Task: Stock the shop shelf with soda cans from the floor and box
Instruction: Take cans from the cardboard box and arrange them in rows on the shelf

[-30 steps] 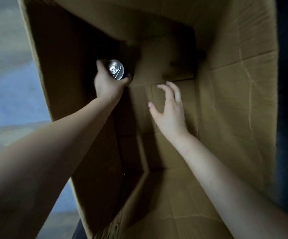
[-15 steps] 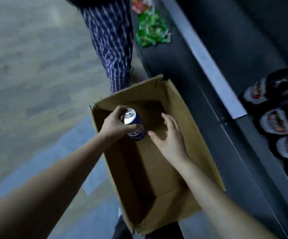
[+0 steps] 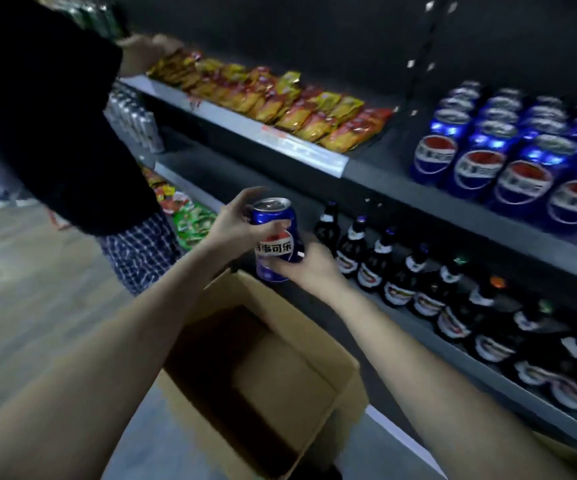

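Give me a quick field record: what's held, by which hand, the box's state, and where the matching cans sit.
held item: soda can, blue, upright
left hand: grips its upper part
right hand: grips its lower part
box: open, no cans visible inside
shelved cans: rows at upper right
below them: dark bottles

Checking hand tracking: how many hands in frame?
3. Left hand and right hand both grip the can; another person's hand is at the snacks, top left. Others may be hidden.
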Tool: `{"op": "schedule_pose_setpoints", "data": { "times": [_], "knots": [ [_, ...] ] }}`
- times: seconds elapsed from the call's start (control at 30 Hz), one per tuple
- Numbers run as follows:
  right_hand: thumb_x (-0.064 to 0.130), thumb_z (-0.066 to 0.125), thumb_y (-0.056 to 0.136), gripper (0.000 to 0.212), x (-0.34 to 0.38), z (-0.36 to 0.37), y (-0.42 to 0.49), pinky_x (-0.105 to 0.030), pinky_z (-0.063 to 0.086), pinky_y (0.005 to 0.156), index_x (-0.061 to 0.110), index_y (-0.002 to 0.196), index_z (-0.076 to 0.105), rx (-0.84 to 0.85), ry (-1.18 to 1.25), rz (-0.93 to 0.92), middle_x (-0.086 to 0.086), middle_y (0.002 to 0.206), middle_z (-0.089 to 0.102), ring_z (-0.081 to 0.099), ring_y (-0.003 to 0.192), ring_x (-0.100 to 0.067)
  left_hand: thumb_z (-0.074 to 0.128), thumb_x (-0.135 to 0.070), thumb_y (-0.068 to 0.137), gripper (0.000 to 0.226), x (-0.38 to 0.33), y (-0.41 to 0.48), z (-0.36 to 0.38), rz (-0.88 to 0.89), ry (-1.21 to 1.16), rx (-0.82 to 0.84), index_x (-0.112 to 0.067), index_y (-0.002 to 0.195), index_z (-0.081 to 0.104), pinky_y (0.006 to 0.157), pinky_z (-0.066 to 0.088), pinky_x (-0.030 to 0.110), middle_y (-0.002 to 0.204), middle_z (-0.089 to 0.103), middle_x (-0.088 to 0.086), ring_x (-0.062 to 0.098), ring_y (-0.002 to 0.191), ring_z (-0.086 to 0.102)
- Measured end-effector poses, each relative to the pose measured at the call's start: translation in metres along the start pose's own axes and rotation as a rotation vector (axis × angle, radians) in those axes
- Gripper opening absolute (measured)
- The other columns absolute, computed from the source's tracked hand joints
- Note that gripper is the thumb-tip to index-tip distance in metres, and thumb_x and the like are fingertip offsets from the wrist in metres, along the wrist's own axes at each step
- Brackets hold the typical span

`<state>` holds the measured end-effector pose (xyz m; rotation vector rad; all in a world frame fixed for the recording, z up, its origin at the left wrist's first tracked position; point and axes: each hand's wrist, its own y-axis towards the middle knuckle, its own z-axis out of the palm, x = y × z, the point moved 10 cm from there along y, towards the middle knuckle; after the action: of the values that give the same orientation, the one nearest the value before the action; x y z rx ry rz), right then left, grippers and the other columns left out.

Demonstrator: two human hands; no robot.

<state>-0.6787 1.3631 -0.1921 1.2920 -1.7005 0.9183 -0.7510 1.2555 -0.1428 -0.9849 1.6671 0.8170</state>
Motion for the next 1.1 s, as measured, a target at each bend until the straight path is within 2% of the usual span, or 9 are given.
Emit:
{"op": "schedule_pose_setpoints", "data": {
  "times": [0.1,0.23,0.37,0.57,0.67,0.8,0.9,1.0,1.1],
  "knots": [
    [0.033,0.080,0.070,0.049,0.017,-0.082,-0.028,-0.013,0.041,0.065,0.018,0.111,0.059,-0.267,-0.007,-0.044,0.004,0.098,0.067,0.060,0.087,-0.008,0.079,-0.014,0.073,0.059,-0.057,0.008,0.060,0.109,-0.027,0.096,-0.019,0.125,0.051,0.069,0.052,0.010,0.096,0.062,-0.008,-0.013,0.071,0.061],
    [0.036,0.081,0.067,0.054,0.016,-0.177,-0.072,-0.007,0.037,0.060,0.019,0.113,0.059,-0.478,-0.104,-0.047,0.004,0.098,0.068,0.057,0.082,-0.003,0.075,-0.008,0.077,0.057,-0.119,0.009,0.150,0.217,-0.092,0.283,-0.022,0.126,0.049,0.083,0.054,0.021,0.106,0.064,-0.004,0.000,0.090,0.064],
    [0.032,0.082,0.066,0.052,0.011,-0.266,-0.106,-0.001,0.037,0.059,0.017,0.110,0.060,-0.652,-0.154,-0.051,0.010,0.088,0.062,0.059,0.082,-0.004,0.073,-0.011,0.079,0.050,-0.172,0.009,0.228,0.301,-0.197,0.393,-0.028,0.120,0.050,0.086,0.051,0.021,0.110,0.062,-0.009,-0.001,0.096,0.062],
    [0.034,0.080,0.069,0.050,-0.004,-0.397,-0.142,-0.003,0.039,0.060,0.018,0.112,0.058,-0.875,-0.165,-0.045,0.010,0.093,0.063,0.055,0.077,0.002,0.049,-0.029,0.097,0.036,-0.207,0.026,0.317,0.316,-0.236,0.284,-0.018,0.131,0.048,0.084,0.040,0.011,0.122,0.056,-0.007,-0.001,0.104,0.052],
    [0.035,0.079,0.071,0.051,-0.028,-0.445,-0.157,0.000,0.038,0.057,0.018,0.113,0.056,-0.924,-0.160,-0.008,0.012,0.093,0.060,0.052,0.075,0.007,0.052,-0.024,0.094,0.025,-0.195,0.034,0.343,0.413,-0.103,0.155,-0.021,0.119,0.052,0.088,0.046,0.019,0.110,0.059,-0.008,0.005,0.098,0.056],
    [0.035,0.078,0.072,0.054,-0.073,-0.468,-0.161,-0.009,0.036,0.065,0.016,0.118,0.055,-0.903,-0.194,0.051,0.005,0.105,0.064,0.054,0.085,-0.002,0.057,-0.013,0.089,0.021,-0.154,0.023,0.390,0.511,0.158,0.180,-0.019,0.109,0.058,0.087,0.048,0.029,0.096,0.058,-0.010,0.012,0.092,0.058],
    [0.033,0.078,0.073,0.056,-0.092,-0.467,-0.151,-0.002,0.037,0.061,0.013,0.120,0.054,-0.840,-0.219,0.041,0.008,0.100,0.061,0.056,0.089,-0.004,0.053,-0.017,0.087,0.018,-0.139,0.011,0.405,0.688,0.376,0.129,-0.012,0.099,0.065,0.080,0.049,0.038,0.088,0.058,-0.002,0.021,0.085,0.056],
    [0.031,0.078,0.073,0.057,-0.098,-0.463,-0.140,0.004,0.035,0.063,0.014,0.121,0.053,-0.813,-0.236,0.016,0.010,0.101,0.058,0.053,0.090,-0.002,0.040,-0.029,0.085,0.033,-0.138,0.010,0.404,0.735,0.393,0.071,-0.009,0.091,0.066,0.076,0.046,0.034,0.083,0.058,-0.001,0.020,0.079,0.053],
    [0.034,0.079,0.071,0.061,-0.105,-0.461,-0.136,-0.011,0.037,0.080,0.015,0.122,0.053,-0.833,-0.294,0.002,0.002,0.116,0.058,0.053,0.108,-0.012,0.048,-0.020,0.084,0.020,-0.136,0.010,0.402,0.720,0.362,0.076,-0.009,0.088,0.065,0.075,0.042,0.030,0.079,0.050,-0.008,0.013,0.077,0.047]
  ]
}}
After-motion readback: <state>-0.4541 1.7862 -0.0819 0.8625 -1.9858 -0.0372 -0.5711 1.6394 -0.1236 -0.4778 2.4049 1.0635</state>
